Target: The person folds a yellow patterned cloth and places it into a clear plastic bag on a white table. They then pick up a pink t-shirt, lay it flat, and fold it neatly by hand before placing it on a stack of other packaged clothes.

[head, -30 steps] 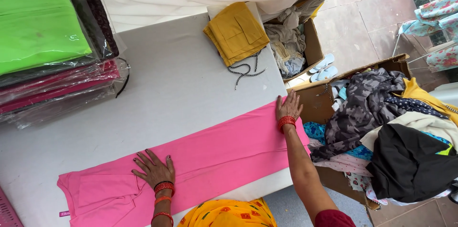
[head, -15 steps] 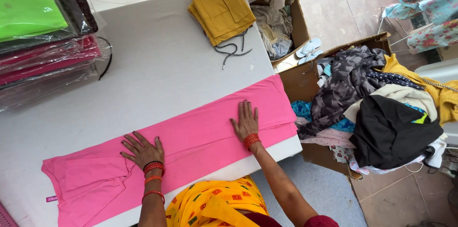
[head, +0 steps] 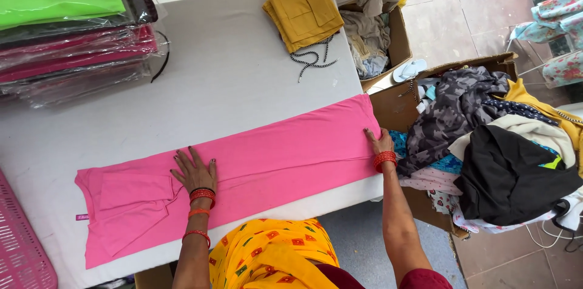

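Note:
A long pink garment (head: 267, 161) lies folded lengthwise and flat across the white table (head: 231, 70). My left hand (head: 195, 172) rests palm down on it with fingers spread, near the sleeve end. At the garment's right end, by the table's edge, my right hand (head: 379, 141) pinches or presses the fabric; red bangles circle both wrists.
Stacks of bagged green and pink garments (head: 67, 28) fill the table's back left. A folded mustard cloth (head: 303, 10) and a black-and-white cord (head: 313, 58) lie at the back. Cardboard boxes heaped with mixed clothes (head: 492, 143) stand to the right. A pink basket (head: 24, 252) sits at lower left.
My right hand slid from the garment's middle out to its right end. The left hand stayed pressed flat on the garment while the camera view shifted.

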